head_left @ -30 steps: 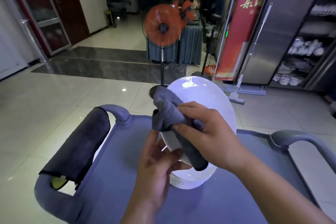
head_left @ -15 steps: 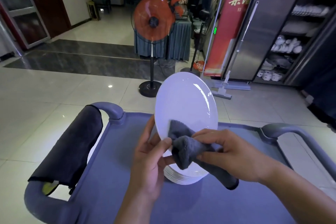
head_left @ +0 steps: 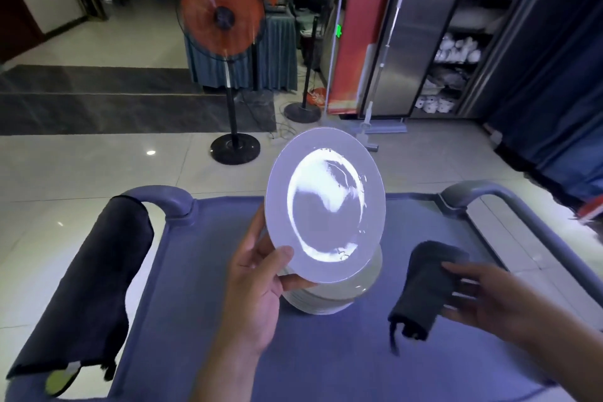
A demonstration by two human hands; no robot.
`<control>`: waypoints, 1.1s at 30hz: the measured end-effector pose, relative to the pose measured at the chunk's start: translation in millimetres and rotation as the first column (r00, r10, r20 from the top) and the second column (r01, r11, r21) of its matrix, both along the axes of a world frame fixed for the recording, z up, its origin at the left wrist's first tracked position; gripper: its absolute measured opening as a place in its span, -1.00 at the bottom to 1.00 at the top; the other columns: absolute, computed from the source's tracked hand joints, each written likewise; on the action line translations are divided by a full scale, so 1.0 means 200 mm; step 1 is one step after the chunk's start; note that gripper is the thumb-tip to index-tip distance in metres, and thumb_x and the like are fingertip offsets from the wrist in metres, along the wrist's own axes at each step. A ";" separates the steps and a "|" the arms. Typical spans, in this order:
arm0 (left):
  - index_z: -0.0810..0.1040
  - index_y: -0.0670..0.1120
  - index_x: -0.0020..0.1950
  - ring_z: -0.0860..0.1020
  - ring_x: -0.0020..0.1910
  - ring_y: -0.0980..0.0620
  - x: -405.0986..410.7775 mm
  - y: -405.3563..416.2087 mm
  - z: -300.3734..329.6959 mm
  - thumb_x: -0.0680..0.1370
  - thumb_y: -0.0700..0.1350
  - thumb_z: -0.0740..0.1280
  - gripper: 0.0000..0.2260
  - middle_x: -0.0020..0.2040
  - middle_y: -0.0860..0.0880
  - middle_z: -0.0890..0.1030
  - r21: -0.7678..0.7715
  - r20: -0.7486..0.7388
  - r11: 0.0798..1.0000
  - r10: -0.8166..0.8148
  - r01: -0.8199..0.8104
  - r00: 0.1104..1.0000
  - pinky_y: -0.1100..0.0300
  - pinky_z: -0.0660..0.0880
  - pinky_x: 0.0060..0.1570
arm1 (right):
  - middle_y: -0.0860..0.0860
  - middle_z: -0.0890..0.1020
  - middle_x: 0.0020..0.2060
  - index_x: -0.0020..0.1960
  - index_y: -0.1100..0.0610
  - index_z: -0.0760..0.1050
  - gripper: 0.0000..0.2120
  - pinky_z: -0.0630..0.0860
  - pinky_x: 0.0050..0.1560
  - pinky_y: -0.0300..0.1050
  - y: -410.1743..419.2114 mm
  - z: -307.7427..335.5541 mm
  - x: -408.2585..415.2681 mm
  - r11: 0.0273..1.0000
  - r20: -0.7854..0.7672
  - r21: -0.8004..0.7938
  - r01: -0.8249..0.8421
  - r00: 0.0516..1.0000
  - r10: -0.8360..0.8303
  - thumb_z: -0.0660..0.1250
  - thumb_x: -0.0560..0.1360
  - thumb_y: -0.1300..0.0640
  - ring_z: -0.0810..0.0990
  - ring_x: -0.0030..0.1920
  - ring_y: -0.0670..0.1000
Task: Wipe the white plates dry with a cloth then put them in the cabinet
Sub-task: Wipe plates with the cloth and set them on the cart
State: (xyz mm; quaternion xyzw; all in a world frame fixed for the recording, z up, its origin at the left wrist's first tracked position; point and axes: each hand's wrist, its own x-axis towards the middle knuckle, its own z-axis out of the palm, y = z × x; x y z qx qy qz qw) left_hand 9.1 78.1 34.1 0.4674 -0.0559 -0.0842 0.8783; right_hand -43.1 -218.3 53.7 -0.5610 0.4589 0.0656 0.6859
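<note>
The left hand (head_left: pixel 257 284) pinches the lower rim of a round, glossy white plate (head_left: pixel 326 206), thumb on its face, holding it tilted up above the stack of white plates (head_left: pixel 329 299) on the blue-grey cart top (head_left: pixel 202 271). It looks stiff, smooth and breakable, likely slippery, so an edge grip seems right. The right hand (head_left: pixel 499 300), fingers fairly straight, carries the soft dark grey cloth (head_left: pixel 424 287) just beside the stack. The open cabinet (head_left: pixel 456 42) stands well apart.
</note>
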 end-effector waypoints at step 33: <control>0.51 0.04 0.46 0.63 0.16 -0.18 0.08 0.03 -0.05 0.44 -0.34 0.30 -0.40 0.23 -0.17 0.66 -0.015 -0.024 1.000 0.028 -0.028 0.999 -0.32 0.60 0.00 | -0.31 0.37 0.46 0.40 -0.34 0.41 -0.54 0.20 0.48 -0.12 0.47 -0.16 -0.04 0.483 0.274 -0.775 -0.408 0.472 0.838 0.22 0.52 -0.36 0.24 0.53 -0.17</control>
